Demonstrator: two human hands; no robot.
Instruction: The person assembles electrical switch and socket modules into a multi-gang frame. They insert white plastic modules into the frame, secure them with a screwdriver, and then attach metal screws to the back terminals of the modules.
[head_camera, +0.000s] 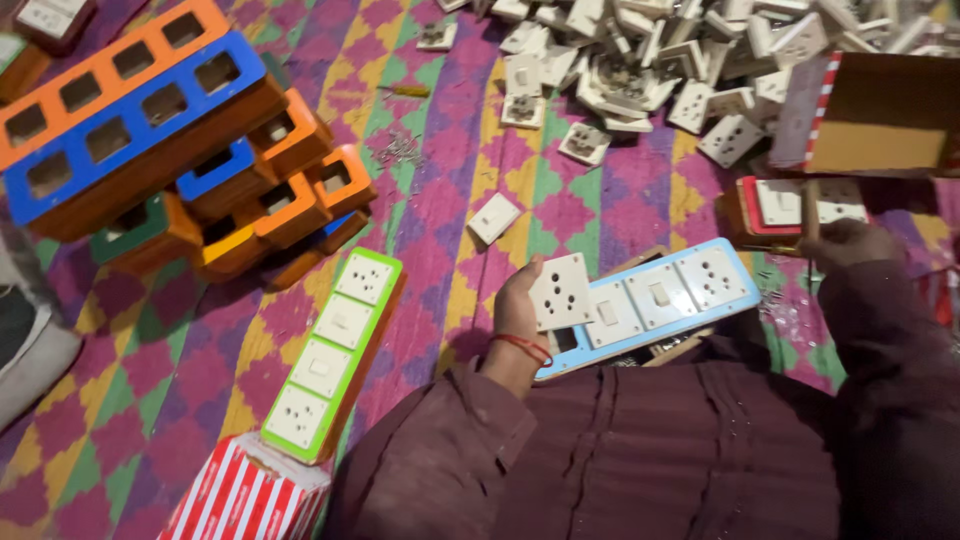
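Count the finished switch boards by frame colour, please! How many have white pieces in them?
Green-framed board: 1
Blue-framed board: 1
Red-framed board: 1
Total: 3
The left hand holds a white socket at the blue one.

We note smooth white plastic on the socket (560, 291) and on the heap (660, 60) of loose parts. The blue board (655, 300) has a glossy plastic face. The empty frames (150, 110) appear wooden with matt painted fronts. The mat (440, 180) is woven cloth; the box (880, 115) is plain cardboard.
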